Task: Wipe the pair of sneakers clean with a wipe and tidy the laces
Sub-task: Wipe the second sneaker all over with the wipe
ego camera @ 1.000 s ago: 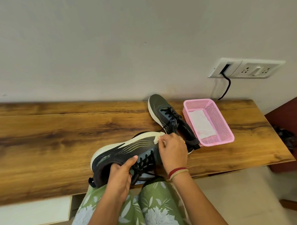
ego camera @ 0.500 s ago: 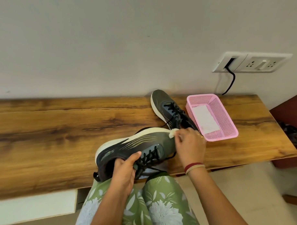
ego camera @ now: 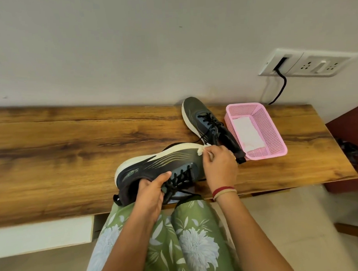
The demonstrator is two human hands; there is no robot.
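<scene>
**Q:** Where is the work item relative to each grip?

**A:** The near sneaker (ego camera: pixel 154 164) lies tipped on its side at the front edge of the table (ego camera: pixel 63 149). Its sole faces the wall, heel to the left and toe to the right. The left hand (ego camera: pixel 150 194) grips it at the collar, with the fingers curled into the opening and the thumb laid over the upper beside the laces (ego camera: pixel 180 177). The right hand (ego camera: pixel 219 166) pinches a small crumpled wipe (ego camera: pixel 201 150) between thumb and fingertips. It holds the wipe against the toe end, where the dark upper meets the pale sole.

**Q:** And the second unit?

**A:** The far sneaker (ego camera: pixel 206 122) stands on its sole on the table behind the right hand, toe toward the wall, just beside the basket (ego camera: pixel 276 144). Neither hand touches it.

**Q:** Materials and forms?

**A:** Both uppers are dark grey-black fabric, and the near one shows pale curved stripes along its side. The soles are thick, off-white and rounded at the edge. The laces are black cord. The table is a flat slab with brown wood grain and darker streaks. The basket is pink plastic, rectangular, with perforated mesh walls, and a flat white sheet (ego camera: pixel 247 131) lies inside it. On the wall above, a white socket plate (ego camera: pixel 307 65) carries a black cable (ego camera: pixel 282 87).
</scene>
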